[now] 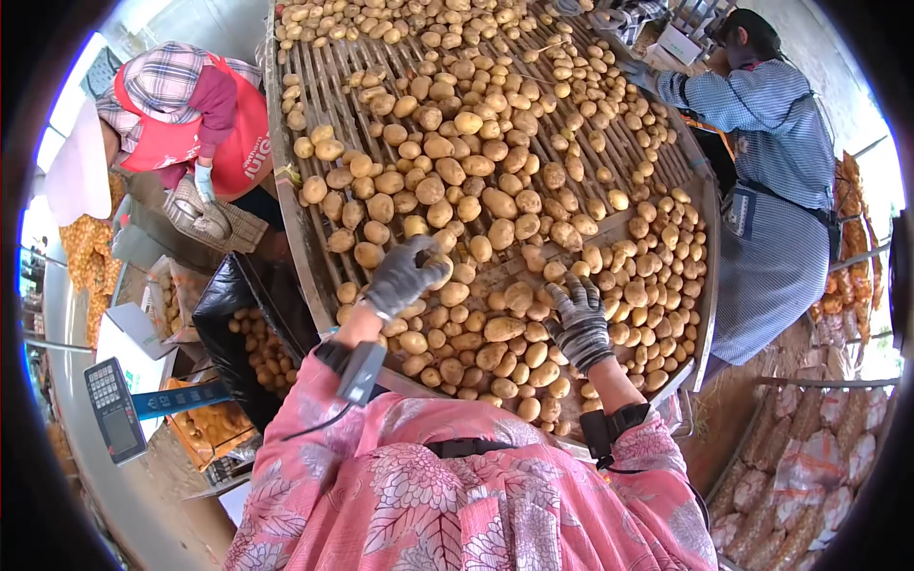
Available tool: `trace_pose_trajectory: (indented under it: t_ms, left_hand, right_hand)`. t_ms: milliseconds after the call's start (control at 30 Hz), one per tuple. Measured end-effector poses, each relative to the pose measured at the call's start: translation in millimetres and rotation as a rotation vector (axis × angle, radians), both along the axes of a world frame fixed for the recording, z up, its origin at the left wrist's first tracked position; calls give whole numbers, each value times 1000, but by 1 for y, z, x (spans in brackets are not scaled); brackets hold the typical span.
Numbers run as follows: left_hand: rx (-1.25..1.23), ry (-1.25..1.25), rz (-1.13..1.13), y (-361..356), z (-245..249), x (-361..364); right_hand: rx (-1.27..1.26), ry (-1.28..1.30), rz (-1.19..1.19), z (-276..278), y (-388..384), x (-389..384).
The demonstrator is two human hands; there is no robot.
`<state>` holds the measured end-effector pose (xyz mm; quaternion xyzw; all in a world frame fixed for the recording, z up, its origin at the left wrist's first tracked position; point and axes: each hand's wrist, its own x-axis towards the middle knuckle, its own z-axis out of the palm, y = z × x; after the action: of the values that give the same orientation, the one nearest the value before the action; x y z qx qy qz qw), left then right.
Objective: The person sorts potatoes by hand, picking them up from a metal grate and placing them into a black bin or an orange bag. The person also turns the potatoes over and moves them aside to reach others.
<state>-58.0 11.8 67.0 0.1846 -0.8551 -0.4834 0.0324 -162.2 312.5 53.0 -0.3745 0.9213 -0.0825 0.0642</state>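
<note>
Many potatoes (503, 329) cover the slatted sorting table (328, 95) in front of me. My left hand (405, 278), in a grey work glove, curls its fingers against a potato (440, 270) at the near left part of the heap. To the right, my right hand (579, 324) wears a striped grey glove and rests over the potatoes. Its fingers are spread and touch some of them, and I see nothing gripped there. What lies under the palm is hidden.
A person in a red apron (233, 124) bends at the left; another in checked blue clothing (776, 114) works at the right edge. Beside my left arm stand a black-lined bin (228, 295) of potatoes and a scale display (116, 409). Filled sacks (809, 466) lie at lower right.
</note>
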Motion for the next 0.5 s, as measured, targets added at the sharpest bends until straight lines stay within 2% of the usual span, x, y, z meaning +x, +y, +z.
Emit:
trace_pose_trajectory:
  t_ms: [33, 67, 133, 167, 233, 300, 333, 400, 433, 467, 500]
  left_hand:
    - [317, 42, 34, -10, -4, 11]
    - [941, 175, 161, -11, -9, 30]
    - [1519, 231, 216, -8, 17, 60]
    - [1626, 225, 355, -8, 17, 68]
    - [1697, 278, 356, -2, 44, 80]
    - [1760, 353, 271, -3, 46, 91]
    - [1734, 364, 325, -1, 46, 93]
    - [1827, 376, 269, -2, 45, 98]
    - [1756, 396, 284, 0, 48, 99]
    - [1802, 393, 255, -3, 40, 104]
    - [1807, 439, 168, -5, 37, 108]
  right_hand:
    - [3, -9, -29, 4, -4, 2]
    - [6, -19, -52, 6, -9, 3]
    - [-48, 71, -33, 3, -20, 4]
    - [-89, 100, -8, 6, -30, 7]
    - [-215, 149, 101, 14, -55, 12]
    - [-208, 47, 322, 19, -85, 18]
    - [-213, 1, 449, 20, -101, 24]
    - [-77, 6, 666, 28, -129, 40]
    - [-97, 20, 776, 21, -140, 45]
    - [39, -5, 815, 17, -147, 48]
    - [18, -19, 797, 12, -147, 46]
